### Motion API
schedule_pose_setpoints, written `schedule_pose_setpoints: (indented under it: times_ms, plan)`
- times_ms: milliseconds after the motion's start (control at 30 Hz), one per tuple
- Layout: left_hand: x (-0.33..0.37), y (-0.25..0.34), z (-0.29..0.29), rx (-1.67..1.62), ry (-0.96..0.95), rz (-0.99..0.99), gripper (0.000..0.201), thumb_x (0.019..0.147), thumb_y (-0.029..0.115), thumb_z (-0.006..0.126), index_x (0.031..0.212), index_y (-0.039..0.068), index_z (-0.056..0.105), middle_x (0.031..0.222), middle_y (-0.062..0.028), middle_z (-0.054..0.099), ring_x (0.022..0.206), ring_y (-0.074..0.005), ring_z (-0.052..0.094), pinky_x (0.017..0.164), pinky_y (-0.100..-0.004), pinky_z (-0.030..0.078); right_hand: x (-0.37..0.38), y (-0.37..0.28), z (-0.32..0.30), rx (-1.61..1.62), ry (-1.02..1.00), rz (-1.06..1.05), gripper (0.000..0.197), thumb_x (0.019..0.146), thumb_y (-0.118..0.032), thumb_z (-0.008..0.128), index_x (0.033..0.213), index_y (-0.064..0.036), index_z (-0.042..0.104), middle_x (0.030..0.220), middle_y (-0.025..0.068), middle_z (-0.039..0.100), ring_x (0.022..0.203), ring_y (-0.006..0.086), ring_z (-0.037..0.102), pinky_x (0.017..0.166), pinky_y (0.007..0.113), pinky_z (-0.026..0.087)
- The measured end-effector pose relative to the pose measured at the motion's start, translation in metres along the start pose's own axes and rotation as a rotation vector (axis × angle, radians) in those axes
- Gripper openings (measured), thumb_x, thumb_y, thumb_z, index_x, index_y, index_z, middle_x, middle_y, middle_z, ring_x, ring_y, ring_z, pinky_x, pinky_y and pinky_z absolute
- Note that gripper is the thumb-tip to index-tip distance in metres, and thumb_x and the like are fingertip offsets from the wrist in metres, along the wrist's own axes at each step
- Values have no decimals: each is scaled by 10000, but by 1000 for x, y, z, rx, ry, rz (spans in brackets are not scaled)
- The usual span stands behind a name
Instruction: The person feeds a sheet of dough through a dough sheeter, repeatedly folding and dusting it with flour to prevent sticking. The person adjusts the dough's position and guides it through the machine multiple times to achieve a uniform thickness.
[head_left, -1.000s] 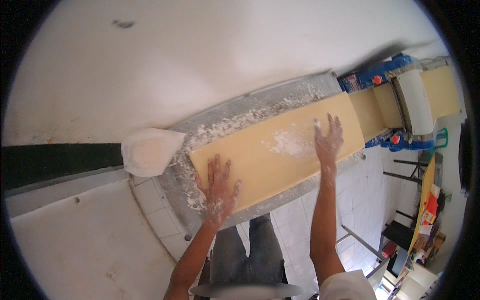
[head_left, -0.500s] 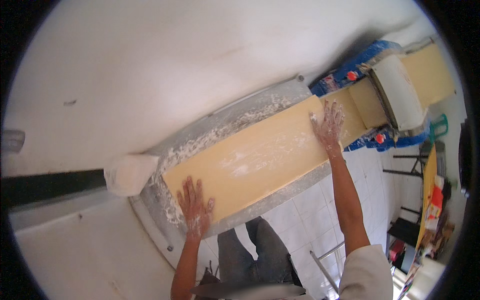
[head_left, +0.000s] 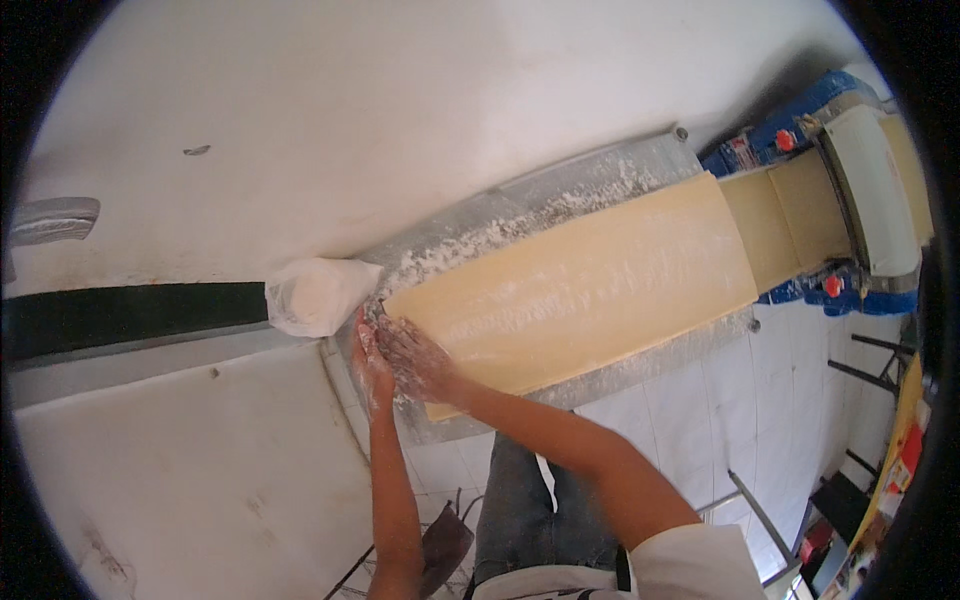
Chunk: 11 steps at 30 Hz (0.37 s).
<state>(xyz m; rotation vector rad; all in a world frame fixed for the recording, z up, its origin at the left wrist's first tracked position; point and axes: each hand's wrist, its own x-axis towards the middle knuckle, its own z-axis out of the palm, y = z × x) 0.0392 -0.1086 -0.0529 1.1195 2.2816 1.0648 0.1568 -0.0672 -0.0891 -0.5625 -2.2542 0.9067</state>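
Note:
A long, pale yellow sheet of dough [head_left: 580,280], dusted with white flour, lies across a grey metal table. My left hand [head_left: 372,358] is just off the sheet's left end, turned on edge with fingers stretched upward. Right beside it, my right hand [head_left: 418,362] has reached across and lies over the sheet's left end, its fingers extended and slightly blurred. Both hands are floury and close together; whether they touch cannot be made out. Nothing shows in either one. The sheet's far right end lies against the feed of a rolling machine [head_left: 870,190].
Loose flour covers the metal table [head_left: 640,165] along the wall. A clear plastic bag of flour [head_left: 318,297] stands at its left end. Blue machine sides with red knobs [head_left: 785,140] bound the right. A metal-legged stool [head_left: 760,520] and black chair [head_left: 845,500] stand lower right.
My right hand has left the sheet's right end and swung across to the left end beside my left hand. The left hand has turned from flat to on edge. The view has shifted.

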Motion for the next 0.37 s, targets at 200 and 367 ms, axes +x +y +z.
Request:
schedule_pose_setpoints:
  times_ms: [200, 367]
  plan:
    - [-48, -32, -1, 360, 103, 91, 607, 1059, 415, 508, 1472, -25, 452, 1484, -242, 490, 1398, -387, 441, 1153, -490, 348, -120, 77, -150, -529, 59, 371, 657, 879, -334, 642, 1485, -128, 498, 1561, 170, 435, 1499, 377, 307, 1228, 568, 169]
    - [-68, -71, -28, 591, 304, -121, 671, 1041, 463, 532, 1482, -30, 427, 1491, -257, 477, 1403, -399, 429, 1151, -495, 345, -188, 146, -328, -1242, 235, 719, 747, 1000, -518, 534, 1595, -117, 328, 1633, 220, 301, 1499, 443, 284, 1205, 590, 230]
